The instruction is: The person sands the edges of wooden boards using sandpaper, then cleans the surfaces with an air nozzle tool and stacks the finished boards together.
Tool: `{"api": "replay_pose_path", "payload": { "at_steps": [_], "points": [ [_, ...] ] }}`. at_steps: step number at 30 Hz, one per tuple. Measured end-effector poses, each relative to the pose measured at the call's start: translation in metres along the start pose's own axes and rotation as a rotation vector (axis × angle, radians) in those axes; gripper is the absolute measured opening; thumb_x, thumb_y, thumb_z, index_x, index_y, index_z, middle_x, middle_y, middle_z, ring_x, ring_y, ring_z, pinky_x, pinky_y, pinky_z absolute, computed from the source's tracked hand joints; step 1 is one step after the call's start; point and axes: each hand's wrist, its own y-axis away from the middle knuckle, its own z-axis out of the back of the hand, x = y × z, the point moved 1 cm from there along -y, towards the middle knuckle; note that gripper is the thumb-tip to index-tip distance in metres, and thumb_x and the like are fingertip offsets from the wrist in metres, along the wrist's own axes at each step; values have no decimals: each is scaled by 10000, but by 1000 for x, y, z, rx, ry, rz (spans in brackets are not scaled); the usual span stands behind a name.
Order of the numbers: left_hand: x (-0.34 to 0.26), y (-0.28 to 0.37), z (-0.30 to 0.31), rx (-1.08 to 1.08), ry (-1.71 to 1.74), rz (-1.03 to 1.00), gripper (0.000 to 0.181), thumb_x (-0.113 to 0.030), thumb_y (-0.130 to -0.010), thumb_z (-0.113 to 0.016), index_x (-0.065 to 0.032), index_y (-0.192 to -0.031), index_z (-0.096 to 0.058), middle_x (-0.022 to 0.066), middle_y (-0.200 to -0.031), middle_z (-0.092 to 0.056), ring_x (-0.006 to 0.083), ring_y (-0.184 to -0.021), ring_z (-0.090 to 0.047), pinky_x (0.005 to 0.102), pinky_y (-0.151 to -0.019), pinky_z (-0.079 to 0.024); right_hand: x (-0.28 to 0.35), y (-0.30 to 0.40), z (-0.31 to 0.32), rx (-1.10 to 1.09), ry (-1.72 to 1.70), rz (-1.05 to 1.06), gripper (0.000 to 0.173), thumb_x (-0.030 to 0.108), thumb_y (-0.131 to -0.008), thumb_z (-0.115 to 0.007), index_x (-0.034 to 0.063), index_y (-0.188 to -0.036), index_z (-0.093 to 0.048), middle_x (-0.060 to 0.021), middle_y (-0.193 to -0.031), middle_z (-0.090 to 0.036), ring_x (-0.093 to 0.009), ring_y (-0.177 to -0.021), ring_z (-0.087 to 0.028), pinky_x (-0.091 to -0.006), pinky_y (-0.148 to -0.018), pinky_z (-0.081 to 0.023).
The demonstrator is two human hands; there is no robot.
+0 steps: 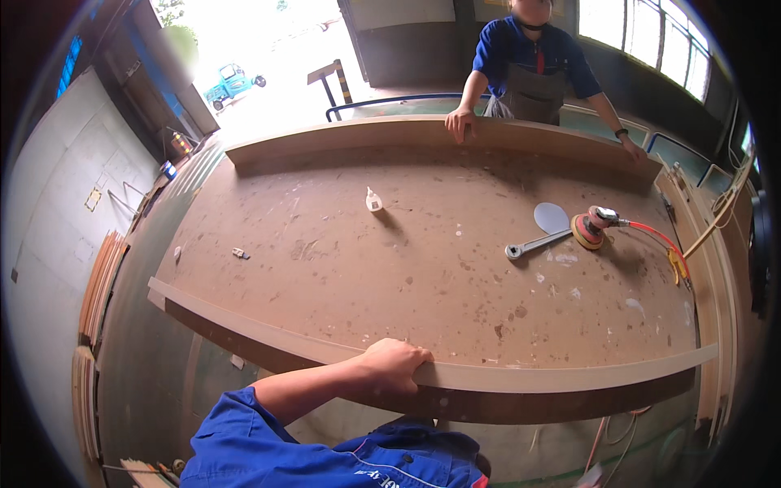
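Observation:
My left hand [396, 365] is closed over the top edge of a long pale wooden board [549, 378]. This board stands on edge along the near side of the brown worktable [396, 287]; its outer face is in shadow. My right hand is out of view. Beyond the board, a small white squeeze bottle [374, 200] with a pointed nozzle stands upright on the stained tabletop. An orbital sander [590, 227] with a red air hose sits at the right. A grey wrench [537, 244] and a pale round disc [551, 217] lie beside it.
Across the table a person [529, 67] rests both hands on another long board [341, 137] standing on edge. A small object [241, 253] lies at the left. A yellow air-gun-like tool [676, 265] and long wooden strips [711, 268] are at the right. Wood stacks [100, 287] stand by the left wall.

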Motion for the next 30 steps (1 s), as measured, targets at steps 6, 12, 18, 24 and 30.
{"api": "replay_pose_path", "payload": {
  "at_steps": [6,12,18,24,30],
  "points": [
    [4,24,-37,-255,-22,-51,691,-206,-722,-851,-65,-1379,-689,196,-1300,-757,372,-1226,-725,468,-1050,-584,179,-152,-32,37,-21,514,498,-50,-1076,-425,-51,-1554,-565,-204,-1589,-602,-325,-1478,-571,-416,-1261,-394],
    [-19,47,-98,-666,-246,-54,695,-86,-684,-801,-34,-1368,-691,188,-1413,-720,341,-1343,-684,470,-1193,-516,226,-180,-67,208,61,849,456,-9,-1020,-488,-77,-1442,-647,-241,-1486,-666,-431,-1407,-614,-534,-1246,-406],
    [-28,47,-119,-746,-310,-3,676,-32,-731,-766,-16,-1401,-682,202,-1436,-707,357,-1377,-664,494,-1208,-497,200,-171,-82,324,106,902,457,22,-974,-485,-53,-1367,-708,-198,-1381,-735,-405,-1329,-667,-518,-1212,-428],
    [-27,49,-111,-690,-271,24,696,-35,-721,-795,-19,-1405,-668,199,-1455,-696,357,-1393,-652,495,-1213,-493,207,-177,-97,313,43,910,406,36,-969,-501,-45,-1287,-742,-191,-1290,-767,-384,-1241,-701,-517,-1183,-444],
    [-28,43,-94,-582,-245,24,745,-34,-703,-790,-27,-1431,-628,197,-1477,-679,354,-1409,-635,476,-1236,-468,214,-185,-99,308,27,900,396,39,-954,-514,-25,-1262,-755,-176,-1263,-779,-374,-1213,-714,-520,-1185,-442]
  ]
}}
